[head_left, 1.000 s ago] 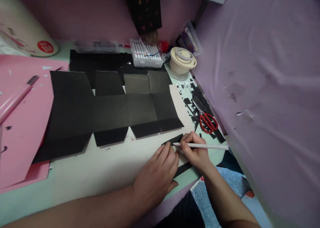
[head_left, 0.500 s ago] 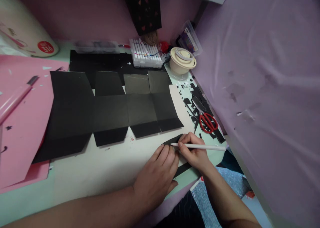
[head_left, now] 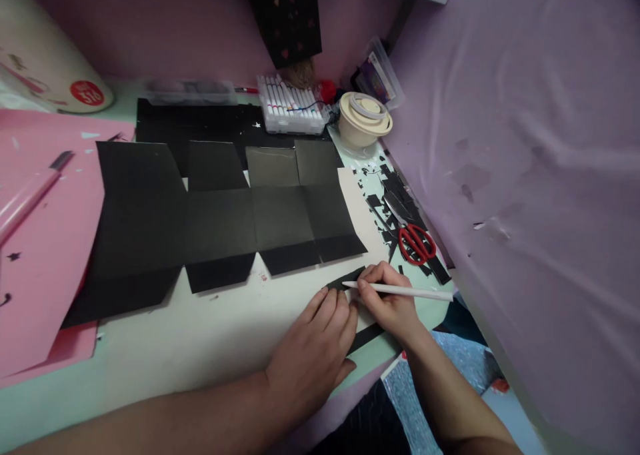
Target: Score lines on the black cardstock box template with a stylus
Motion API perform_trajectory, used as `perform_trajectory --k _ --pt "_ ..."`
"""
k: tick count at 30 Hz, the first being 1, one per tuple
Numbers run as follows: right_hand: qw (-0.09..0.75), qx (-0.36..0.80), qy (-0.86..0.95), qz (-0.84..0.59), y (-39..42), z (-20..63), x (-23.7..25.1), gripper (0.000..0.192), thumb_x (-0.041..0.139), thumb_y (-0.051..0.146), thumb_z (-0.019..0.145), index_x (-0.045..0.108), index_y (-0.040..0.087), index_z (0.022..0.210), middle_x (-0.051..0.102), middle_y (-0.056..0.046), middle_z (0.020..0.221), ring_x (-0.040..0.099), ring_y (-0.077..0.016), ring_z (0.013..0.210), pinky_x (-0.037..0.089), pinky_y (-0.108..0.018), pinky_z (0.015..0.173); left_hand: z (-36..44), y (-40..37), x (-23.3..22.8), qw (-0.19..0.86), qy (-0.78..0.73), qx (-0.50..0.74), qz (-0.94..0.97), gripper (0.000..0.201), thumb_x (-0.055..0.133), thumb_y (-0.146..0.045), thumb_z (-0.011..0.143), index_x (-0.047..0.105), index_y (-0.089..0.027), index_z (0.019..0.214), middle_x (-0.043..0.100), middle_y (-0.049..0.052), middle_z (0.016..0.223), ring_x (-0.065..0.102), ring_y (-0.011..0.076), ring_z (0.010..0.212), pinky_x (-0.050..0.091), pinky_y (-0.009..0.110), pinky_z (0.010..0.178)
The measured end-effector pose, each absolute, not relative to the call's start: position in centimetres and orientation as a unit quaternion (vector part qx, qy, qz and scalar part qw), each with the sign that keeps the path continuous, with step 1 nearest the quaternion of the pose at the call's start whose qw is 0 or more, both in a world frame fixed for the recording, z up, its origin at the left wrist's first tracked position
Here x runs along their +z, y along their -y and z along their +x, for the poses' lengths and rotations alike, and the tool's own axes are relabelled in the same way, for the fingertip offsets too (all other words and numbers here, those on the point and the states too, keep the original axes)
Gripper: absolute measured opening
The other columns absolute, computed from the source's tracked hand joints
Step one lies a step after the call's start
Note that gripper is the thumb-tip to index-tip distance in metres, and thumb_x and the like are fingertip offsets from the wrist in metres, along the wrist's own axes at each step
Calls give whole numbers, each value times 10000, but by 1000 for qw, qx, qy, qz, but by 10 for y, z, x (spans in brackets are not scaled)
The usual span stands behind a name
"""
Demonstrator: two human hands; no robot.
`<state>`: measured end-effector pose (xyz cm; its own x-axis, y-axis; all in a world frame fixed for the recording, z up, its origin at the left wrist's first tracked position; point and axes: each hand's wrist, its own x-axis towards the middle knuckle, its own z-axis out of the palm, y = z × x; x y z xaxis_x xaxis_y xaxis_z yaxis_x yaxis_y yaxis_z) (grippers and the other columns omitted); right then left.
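Observation:
My right hand (head_left: 391,305) grips a slim white pen (head_left: 415,291), pinched near its tapered tip, which rests on a narrow black paper strip (head_left: 345,280). My left hand (head_left: 320,335) lies flat beside it, fingers stretched forward with the fingertips pressing near the strip's lower edge and the thumb apart. Both hands partly cover the strip. Another black strip (head_left: 367,337) shows between the hands, close to the table's front edge. Just beyond them a large creased black card with cut flaps (head_left: 220,222) is spread over a white sheet (head_left: 200,335).
Red-handled scissors (head_left: 417,243) lie among black paper scraps (head_left: 395,182) on the right. Pink sheets (head_left: 45,295) and a pink-handled cutter (head_left: 30,198) are at the left. A marker box (head_left: 293,108), a cream bowl (head_left: 364,128) and a big white bottle (head_left: 45,55) stand at the back.
The pen tip has shifted very slightly up on the strip. My left hand stays in place, and the view has moved a little.

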<state>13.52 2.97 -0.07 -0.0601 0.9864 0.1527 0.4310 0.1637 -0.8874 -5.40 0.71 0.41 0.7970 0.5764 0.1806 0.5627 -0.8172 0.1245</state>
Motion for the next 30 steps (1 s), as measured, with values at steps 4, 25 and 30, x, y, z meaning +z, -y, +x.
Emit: perform_trajectory --k 4,25,30 --pt "416 338 640 -550 -30 135 -1 186 578 216 870 464 229 723 563 20 662 530 -136 589 426 -287 575 -54 -7 4 34 -301 110 946 786 597 -604 827 481 -30 1350 540 188 1320 459 318 1257 195 444 1146" --pt "599 341 446 -572 -41 141 -13 121 621 342 875 549 244 875 531 44 670 456 -103 504 351 -241 462 -55 -7 3 23 -299 98 949 798 594 -639 815 474 -71 1363 495 165 1396 456 333 1250 244 438 1115" --pt "586 317 458 -589 -42 143 -15 143 650 354 841 584 241 900 569 32 688 496 -119 557 384 -244 505 -55 -8 1 16 -295 92 951 796 579 -647 822 483 -66 1357 491 177 1401 451 344 1247 260 438 1100"
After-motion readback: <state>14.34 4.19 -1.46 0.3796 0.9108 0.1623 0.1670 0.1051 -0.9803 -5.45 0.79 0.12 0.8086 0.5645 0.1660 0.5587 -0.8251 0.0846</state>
